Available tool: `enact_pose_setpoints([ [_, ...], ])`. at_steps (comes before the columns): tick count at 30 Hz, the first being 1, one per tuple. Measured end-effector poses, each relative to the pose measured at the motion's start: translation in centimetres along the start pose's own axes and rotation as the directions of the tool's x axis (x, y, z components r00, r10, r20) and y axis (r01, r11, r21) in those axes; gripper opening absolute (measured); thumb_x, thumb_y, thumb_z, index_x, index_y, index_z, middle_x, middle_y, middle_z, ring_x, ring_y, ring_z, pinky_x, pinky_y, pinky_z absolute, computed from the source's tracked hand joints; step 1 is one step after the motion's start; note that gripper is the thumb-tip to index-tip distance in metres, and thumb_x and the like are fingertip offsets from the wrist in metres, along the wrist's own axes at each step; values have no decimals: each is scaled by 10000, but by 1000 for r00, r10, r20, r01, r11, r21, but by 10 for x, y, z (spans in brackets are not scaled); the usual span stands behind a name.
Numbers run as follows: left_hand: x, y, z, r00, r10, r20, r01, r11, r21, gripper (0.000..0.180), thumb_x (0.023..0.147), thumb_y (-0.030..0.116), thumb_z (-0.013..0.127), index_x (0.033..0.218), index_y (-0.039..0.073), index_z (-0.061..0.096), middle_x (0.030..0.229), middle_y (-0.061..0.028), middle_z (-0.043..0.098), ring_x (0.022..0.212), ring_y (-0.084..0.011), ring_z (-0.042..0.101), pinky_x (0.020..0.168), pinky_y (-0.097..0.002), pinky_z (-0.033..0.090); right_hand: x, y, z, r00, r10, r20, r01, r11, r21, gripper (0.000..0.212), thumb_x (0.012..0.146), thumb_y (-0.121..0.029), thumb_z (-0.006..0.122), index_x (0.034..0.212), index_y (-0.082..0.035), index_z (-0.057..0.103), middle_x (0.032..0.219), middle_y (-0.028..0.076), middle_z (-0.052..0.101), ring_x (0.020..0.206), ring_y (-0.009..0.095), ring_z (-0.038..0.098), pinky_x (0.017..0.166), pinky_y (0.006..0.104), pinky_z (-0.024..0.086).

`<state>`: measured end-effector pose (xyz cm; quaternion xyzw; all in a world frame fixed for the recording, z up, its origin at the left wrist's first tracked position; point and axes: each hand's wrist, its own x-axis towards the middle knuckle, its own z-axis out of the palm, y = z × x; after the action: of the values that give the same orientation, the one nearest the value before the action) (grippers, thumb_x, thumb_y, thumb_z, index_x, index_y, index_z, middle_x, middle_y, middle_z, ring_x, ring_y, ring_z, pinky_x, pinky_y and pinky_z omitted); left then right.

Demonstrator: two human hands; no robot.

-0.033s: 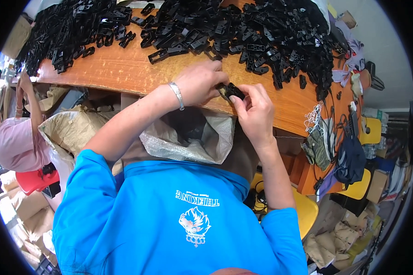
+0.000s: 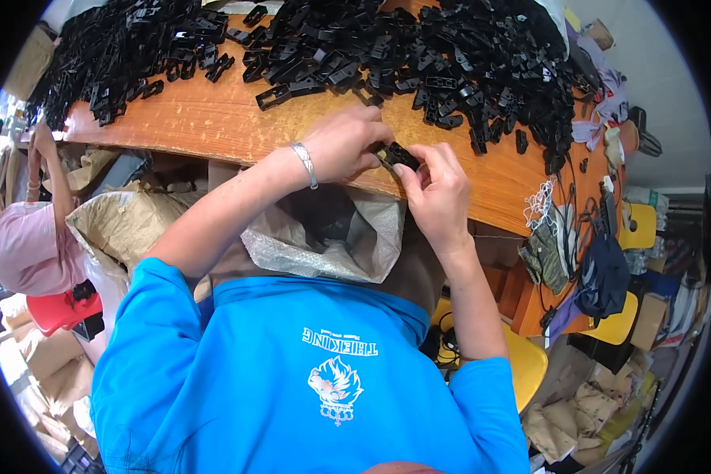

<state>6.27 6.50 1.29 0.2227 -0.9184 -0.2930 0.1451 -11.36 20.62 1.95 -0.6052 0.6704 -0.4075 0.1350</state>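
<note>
My left hand (image 2: pixel 346 144), with a silver bracelet on its wrist, pinches one end of a small black plastic part (image 2: pixel 400 156) over the table's near edge. My right hand (image 2: pixel 439 186) grips the other end between thumb and fingers. The fingers hide much of the part, so its exact kind cannot be made out. Just beyond my hands, a large heap of similar black plastic parts (image 2: pixel 347 47) covers the back of the wooden table (image 2: pixel 213 114). Below my hands, an open whitish sack (image 2: pixel 316 257) with a dark inside lies at my lap.
Another heap of thin black parts (image 2: pixel 110 59) is at the far left. A brown sack (image 2: pixel 126 221) stands to my left, near a person in pink (image 2: pixel 35 245). Cables and a dark cloth bag (image 2: pixel 604 272) hang at the table's right end, by yellow chairs (image 2: pixel 638 225).
</note>
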Motion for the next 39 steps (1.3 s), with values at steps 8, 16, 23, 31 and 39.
enact_pose_setpoints([
  [8, 1, -6, 7, 998, -54, -30, 51, 996, -77, 289, 829, 168, 858, 1079, 49, 772, 980, -125, 672, 1007, -351, 664, 867, -454, 532, 9, 7, 8, 987, -149, 53, 154, 984, -94, 256, 852, -30, 832, 1092, -13, 746, 989, 154, 651, 810, 362, 706, 692, 446, 571],
  [16, -1, -11, 1, 993, -103, 58, 117, 929, -352, 188, 931, 205, 779, 1037, 50, 774, 905, -125, 665, 974, -352, 655, 858, -453, 527, -2, 1, 14, 993, -112, 47, 116, 988, -98, 258, 869, -55, 822, 1119, -17, 769, 1003, 156, 652, 849, 378, 703, 729, 454, 573],
  [23, -3, 7, 10, 992, -50, -118, 62, 992, 106, 166, 941, 261, 763, 974, 98, 750, 968, -123, 665, 997, -364, 622, 886, -462, 517, -12, 10, 24, 973, -221, -64, 202, 953, -225, 280, 858, -93, 839, 1123, -25, 779, 988, 132, 665, 916, 336, 679, 771, 434, 560],
  [31, -3, -3, -12, 964, -112, -242, 151, 977, 150, 223, 956, 233, 747, 1140, 107, 761, 1083, -115, 717, 1093, -347, 698, 847, -472, 592, -77, -33, 31, 961, -180, 208, 200, 977, -78, 339, 847, -89, 859, 1165, -37, 753, 1023, 129, 723, 877, 358, 737, 743, 423, 610],
  [39, 13, -12, 1, 946, 97, -310, 73, 866, 495, 157, 854, 104, 786, 989, 60, 719, 1090, -104, 663, 1060, -321, 623, 883, -412, 569, 16, 31, -26, 984, -156, -84, 124, 944, -306, 192, 903, -70, 801, 1089, -42, 763, 1129, 136, 690, 909, 338, 736, 750, 428, 609],
])
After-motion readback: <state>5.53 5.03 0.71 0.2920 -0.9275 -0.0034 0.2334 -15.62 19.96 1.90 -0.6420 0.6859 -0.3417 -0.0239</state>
